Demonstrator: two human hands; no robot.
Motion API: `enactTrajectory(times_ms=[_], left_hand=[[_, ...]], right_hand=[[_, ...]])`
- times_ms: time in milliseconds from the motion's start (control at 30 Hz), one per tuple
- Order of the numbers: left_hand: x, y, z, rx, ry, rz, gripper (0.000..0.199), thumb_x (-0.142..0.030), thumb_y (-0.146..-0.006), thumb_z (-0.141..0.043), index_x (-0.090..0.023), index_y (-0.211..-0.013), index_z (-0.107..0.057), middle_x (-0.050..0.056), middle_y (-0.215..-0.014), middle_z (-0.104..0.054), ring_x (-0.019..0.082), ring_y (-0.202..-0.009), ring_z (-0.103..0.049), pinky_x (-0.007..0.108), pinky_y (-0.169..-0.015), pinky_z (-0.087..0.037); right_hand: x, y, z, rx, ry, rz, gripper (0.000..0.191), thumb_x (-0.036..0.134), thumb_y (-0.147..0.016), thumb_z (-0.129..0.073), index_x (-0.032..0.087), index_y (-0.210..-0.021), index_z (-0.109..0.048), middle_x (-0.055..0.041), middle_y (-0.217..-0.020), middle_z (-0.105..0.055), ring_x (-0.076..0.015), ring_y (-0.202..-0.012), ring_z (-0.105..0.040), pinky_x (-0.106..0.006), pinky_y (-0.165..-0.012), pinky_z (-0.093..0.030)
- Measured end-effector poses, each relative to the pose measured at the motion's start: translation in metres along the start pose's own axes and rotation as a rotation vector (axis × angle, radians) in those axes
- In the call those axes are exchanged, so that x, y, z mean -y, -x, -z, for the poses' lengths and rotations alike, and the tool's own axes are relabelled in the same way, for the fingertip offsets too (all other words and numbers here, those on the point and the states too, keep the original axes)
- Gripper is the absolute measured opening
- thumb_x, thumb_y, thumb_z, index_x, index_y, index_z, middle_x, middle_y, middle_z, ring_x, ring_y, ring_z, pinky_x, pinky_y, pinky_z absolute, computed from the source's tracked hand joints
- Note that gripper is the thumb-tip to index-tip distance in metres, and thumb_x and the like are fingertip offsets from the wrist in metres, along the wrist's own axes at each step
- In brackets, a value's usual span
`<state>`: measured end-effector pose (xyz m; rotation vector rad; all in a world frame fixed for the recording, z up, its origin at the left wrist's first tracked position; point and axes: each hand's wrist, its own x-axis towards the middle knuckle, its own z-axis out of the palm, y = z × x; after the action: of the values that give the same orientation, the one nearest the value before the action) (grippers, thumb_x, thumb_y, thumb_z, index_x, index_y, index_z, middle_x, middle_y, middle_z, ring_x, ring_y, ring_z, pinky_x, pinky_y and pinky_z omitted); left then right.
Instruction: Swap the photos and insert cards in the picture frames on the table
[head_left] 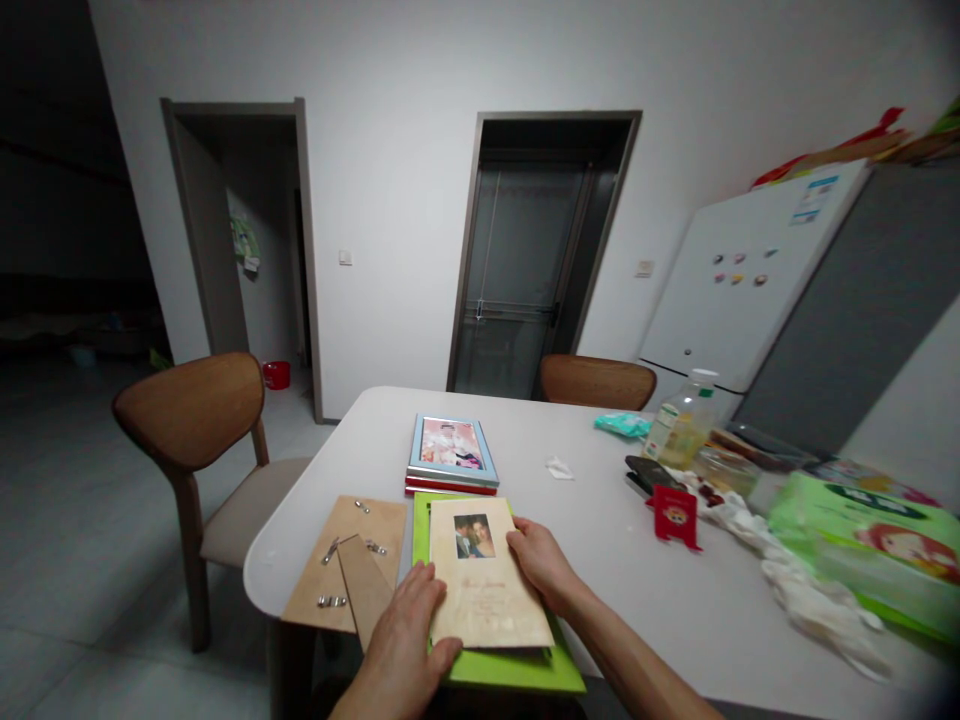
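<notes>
Along the near edge of the white table [592,560], rests the left hand [401,635] spread loosely at the lower left of the cream card [491,610], and pinches the upper right edge with the right hand [546,568], thumb underneath or hidden, cannot tell. Lies the card over the green frame [517,672], leaving green borders in view. To the left, shows a brown board [322,560] with metal clips [331,602] and a brown strip [365,590] on top. Farther back, stacks a blue frame [450,472] around a pink picture [450,442], above a red frame [480,490]. On the right, holds yellowish liquid in a clear bottle [681,425], capped in white, near a clear tub [724,470]. Cannot tell the contents of the tub. Closer, shows a green plastic pack [862,550] and white tissue [802,590]. On the floor beyond the doorway, sets a red bucket [277,375], contents too small to tell.
</notes>
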<state>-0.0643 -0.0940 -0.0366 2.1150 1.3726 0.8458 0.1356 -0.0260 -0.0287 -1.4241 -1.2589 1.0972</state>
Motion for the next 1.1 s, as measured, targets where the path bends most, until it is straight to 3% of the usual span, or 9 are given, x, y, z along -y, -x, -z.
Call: enactTrajectory(times_ms=[200,400,600,767,867,1000,1100], left_hand=[[-0.005,-0.001,0.005,0.096,-0.064,0.018,0.047,-0.018,-0.064,-0.056,-0.009,-0.110,-0.049,0.016,-0.128,-0.039,0.024,-0.121,-0.031,0.039,-0.101,-0.025],[-0.014,-0.004,0.014,0.198,-0.123,-0.033,0.032,-0.022,-0.069,-0.053,-0.014,-0.100,-0.055,0.009,-0.125,-0.045,0.022,-0.123,-0.026,0.035,-0.101,-0.025],[-0.019,-0.006,0.013,0.214,-0.239,-0.058,0.025,-0.022,-0.074,-0.047,-0.015,-0.096,-0.055,0.008,-0.119,-0.050,0.022,-0.122,-0.029,0.034,-0.102,-0.023],[-0.021,-0.007,0.008,0.194,-0.264,-0.067,0.020,-0.021,-0.074,-0.046,-0.017,-0.089,-0.057,0.006,-0.116,-0.053,0.022,-0.121,-0.030,0.036,-0.101,-0.024],[-0.015,0.000,0.011,0.169,-0.228,-0.062,0.030,-0.020,-0.072,-0.047,-0.017,-0.101,-0.054,0.007,-0.120,-0.050,0.021,-0.121,-0.031,0.036,-0.100,-0.028],[0.013,0.016,0.033,0.107,-0.257,-0.037,0.053,-0.021,-0.066,-0.053,-0.018,-0.118,-0.043,0.008,-0.132,-0.035,0.023,-0.123,-0.027,0.040,-0.101,-0.024],[0.044,0.025,0.053,0.056,-0.340,0.056,0.062,-0.020,-0.060,-0.057,-0.017,-0.120,-0.042,0.010,-0.133,-0.032,0.025,-0.123,-0.025,0.043,-0.101,-0.022]], right_hand=[[-0.003,-0.003,0.002,0.018,0.223,0.002,0.042,0.016,-0.065,-0.031,0.009,-0.099,-0.055,-0.0088,-0.087,-0.066,-0.0169,-0.070,-0.061,-0.023,-0.059,-0.045],[0.009,-0.001,0.003,-0.054,0.820,0.167,0.031,0.023,-0.071,-0.035,0.013,-0.089,-0.059,-0.0123,-0.091,-0.063,-0.0207,-0.082,-0.058,-0.026,-0.069,-0.040],[0.015,0.012,0.000,-0.068,1.181,0.086,0.036,0.039,-0.078,-0.033,0.014,-0.088,-0.058,-0.0139,-0.085,-0.062,-0.0236,-0.076,-0.058,-0.031,-0.062,-0.039],[0.019,0.019,-0.006,-0.100,1.256,0.080,0.036,0.038,-0.077,-0.040,0.013,-0.098,-0.054,-0.0145,-0.093,-0.058,-0.0218,-0.082,-0.057,-0.030,-0.068,-0.038],[0.019,0.021,-0.005,-0.099,1.239,0.100,0.033,0.036,-0.077,-0.040,0.014,-0.097,-0.054,-0.0124,-0.091,-0.058,-0.0206,-0.080,-0.056,-0.029,-0.067,-0.038],[0.020,0.029,-0.012,-0.068,1.091,0.276,0.031,0.033,-0.080,-0.036,0.019,-0.101,-0.053,-0.0087,-0.091,-0.056,-0.0181,-0.080,-0.054,-0.027,-0.067,-0.037],[0.026,0.040,-0.036,0.017,0.944,0.449,0.031,0.030,-0.078,-0.040,0.019,-0.104,-0.053,-0.0083,-0.095,-0.055,-0.0182,-0.088,-0.049,-0.028,-0.075,-0.035]])
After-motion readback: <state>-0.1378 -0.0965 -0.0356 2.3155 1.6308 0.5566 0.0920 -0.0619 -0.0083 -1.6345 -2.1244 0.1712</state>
